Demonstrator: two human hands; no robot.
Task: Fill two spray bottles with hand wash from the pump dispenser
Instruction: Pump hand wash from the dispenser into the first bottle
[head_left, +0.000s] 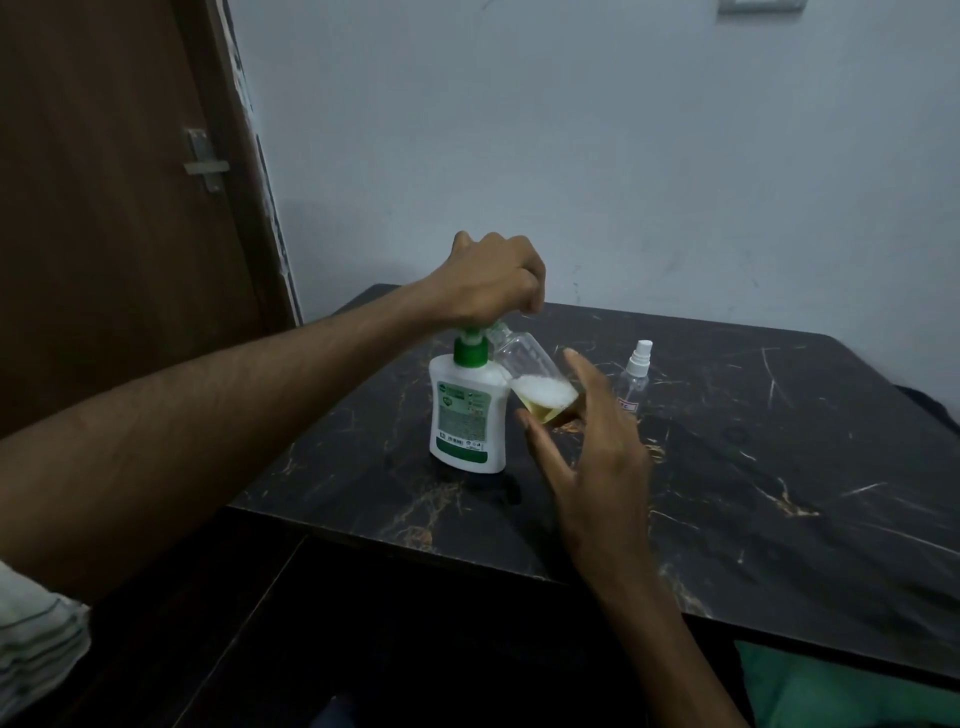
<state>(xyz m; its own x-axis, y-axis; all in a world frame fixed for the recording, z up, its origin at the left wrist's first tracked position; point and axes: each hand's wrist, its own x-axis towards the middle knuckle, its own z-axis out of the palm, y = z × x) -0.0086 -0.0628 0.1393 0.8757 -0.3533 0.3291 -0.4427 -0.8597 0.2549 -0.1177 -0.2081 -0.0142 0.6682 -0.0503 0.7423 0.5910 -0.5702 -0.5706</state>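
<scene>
The pump dispenser (467, 410) stands upright on the dark marbled desk (753, 493), and everything else is placed from it. The left hand (493, 278) is closed in a fist on top of its green pump head, pressing down. Leaning against the dispenser's right shoulder is 1 clear spray bottle (535, 379), cap off, tilted with its neck up under the nozzle; yellowish liquid topped with white foam sits in its lower end. The right hand (582, 447) cups that lower end with fingers spread wide, thumb below, a loose cradle rather than a firm grip. The 2nd spray bottle (635, 379), still capped, stands well to the dispenser's right, farther back.

The likely trouble: the bottle's neck is narrow and largely hidden by the fist, so a small slip off the nozzle would send soap down the outside. The loose hold could let the tilted bottle slide. Foam may also make it look fuller than it is.
</scene>
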